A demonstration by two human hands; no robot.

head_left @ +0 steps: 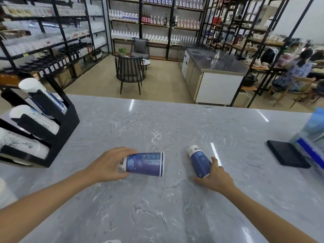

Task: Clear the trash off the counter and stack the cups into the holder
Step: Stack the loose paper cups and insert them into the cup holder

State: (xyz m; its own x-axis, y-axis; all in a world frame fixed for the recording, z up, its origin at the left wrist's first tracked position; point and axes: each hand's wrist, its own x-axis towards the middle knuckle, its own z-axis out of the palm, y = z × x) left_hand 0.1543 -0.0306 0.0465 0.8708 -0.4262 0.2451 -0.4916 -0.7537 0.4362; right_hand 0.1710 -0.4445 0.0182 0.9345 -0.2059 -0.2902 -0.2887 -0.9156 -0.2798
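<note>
Left hand (107, 165) fingers (122, 151) are curling over the base end of a blue paper cup (147, 164), thumb underneath, gripping it; the cup is lying on its side, rim pointing toward the right edge of the table (157, 216), sitting roughly mid-table, nearer the near edge than the far one; right hand (214, 178) fingers are wrapping around the rim end of a second blue cup (199, 160), thumb (214, 161) resting along its right side; that cup is also lying down, white base pointing toward the far edge, just right of the first cup, the two apart and not touching; both forearms are reaching in from the near edge; black cup holder (64, 127) is standing at the far left corner of the table, three slanted slots each holding a stack of cups; top stack (40, 93) is showing blue-banded rims, the middle stack (33, 118) and lower stack (19, 142) are looking mostly white with faint print; flat black pad (287, 154) is lying near the right edge; blue-and-clear box (313, 134) is sitting beside it at the right edge, blurred; beyond the far edge, shop shelving (154, 20) with bottles, dark chairs (130, 71), a steel-topped counter (219, 62) and a seated person (296, 67) at far right.
</note>
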